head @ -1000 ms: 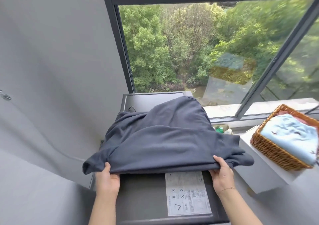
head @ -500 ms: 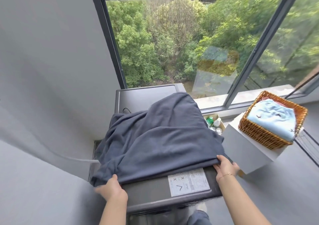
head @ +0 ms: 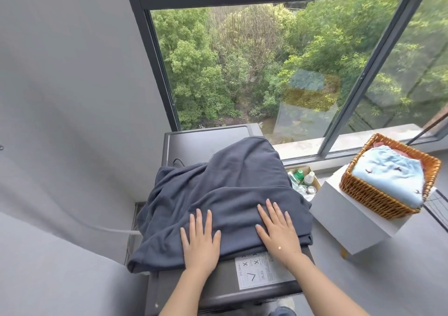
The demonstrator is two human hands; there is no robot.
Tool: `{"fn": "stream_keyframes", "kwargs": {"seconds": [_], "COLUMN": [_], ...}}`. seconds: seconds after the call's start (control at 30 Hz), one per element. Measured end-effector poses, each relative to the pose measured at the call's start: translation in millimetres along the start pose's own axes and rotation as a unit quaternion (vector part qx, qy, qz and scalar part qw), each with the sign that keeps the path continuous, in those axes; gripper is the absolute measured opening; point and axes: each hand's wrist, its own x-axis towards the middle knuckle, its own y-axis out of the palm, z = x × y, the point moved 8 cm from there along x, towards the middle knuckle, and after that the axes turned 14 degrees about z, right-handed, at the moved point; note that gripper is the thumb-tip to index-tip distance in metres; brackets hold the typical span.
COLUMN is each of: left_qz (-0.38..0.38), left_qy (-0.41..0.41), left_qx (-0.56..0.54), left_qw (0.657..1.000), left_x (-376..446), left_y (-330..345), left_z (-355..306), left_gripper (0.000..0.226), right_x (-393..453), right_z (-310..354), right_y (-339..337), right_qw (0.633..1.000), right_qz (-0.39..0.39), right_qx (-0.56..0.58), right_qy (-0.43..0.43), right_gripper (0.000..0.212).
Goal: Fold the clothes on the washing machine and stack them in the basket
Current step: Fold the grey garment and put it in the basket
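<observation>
**Both palms flat on the dark garment**

We see a dark blue-grey garment (head: 225, 194) spread over the top of the washing machine (head: 194, 137), rumpled at its left side and hanging a little past the machine's left edge. Our left hand (head: 200, 239) lies flat on the cloth near its front hem, fingers (head: 201, 218) straight and slightly spread, released and grasping nothing. Our right hand (head: 278, 230) lies flat beside it, also with straight fingers pressing the fabric. Just in front of the hem, a white instruction label (head: 264, 271) shows on the machine's lid.

To the right, well apart from the machine, a wicker basket (head: 373, 194) stands on a white stand (head: 349, 221). A folded light-blue garment (head: 390, 172) lies on top in it. Between machine and stand, a small box of bottles (head: 303, 180) sits on the floor below the window (head: 266, 68).
</observation>
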Motion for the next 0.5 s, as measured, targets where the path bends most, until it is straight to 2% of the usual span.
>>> {"fn": "stream_keyframes", "kwargs": {"seconds": [0.1,0.17,0.23,0.27,0.33,0.5], "left_qz": [0.061,0.016,-0.043,-0.063,-0.084,-0.09], "left_qy": [-0.025,-0.04,-0.046,-0.041,-0.033,-0.034], "left_qx": [-0.057,-0.178,-0.311,-0.334,-0.331,-0.272], "left_qw": [0.996,0.983,0.948,0.94,0.939,0.958], "left_x": [5.0,12.5,22.6,29.1,46.8,113.9], "left_y": [-4.1,-34.4,-65.6,-80.2,-104.9,-146.4], "left_z": [7.9,15.3,27.4,30.2,33.1,35.6], "left_gripper": [0.062,0.046,0.031,0.029,0.029,0.029], "right_x": [-1.9,7.2,26.1,37.6,60.7,123.7], "right_z": [-0.5,-3.9,-7.6,-6.6,0.6,45.7], "right_y": [-11.8,-34.1,-55.9,-64.4,-86.2,-133.5], "right_qw": [0.996,0.987,0.977,0.972,0.969,0.978], "right_qz": [-0.074,-0.136,-0.121,-0.094,-0.069,-0.021], "right_qx": [0.05,0.082,0.173,0.216,0.237,0.174], "right_qy": [-0.003,0.007,0.018,0.019,-0.002,-0.111], "right_gripper": [0.059,0.036,0.018,0.015,0.016,0.034]}}
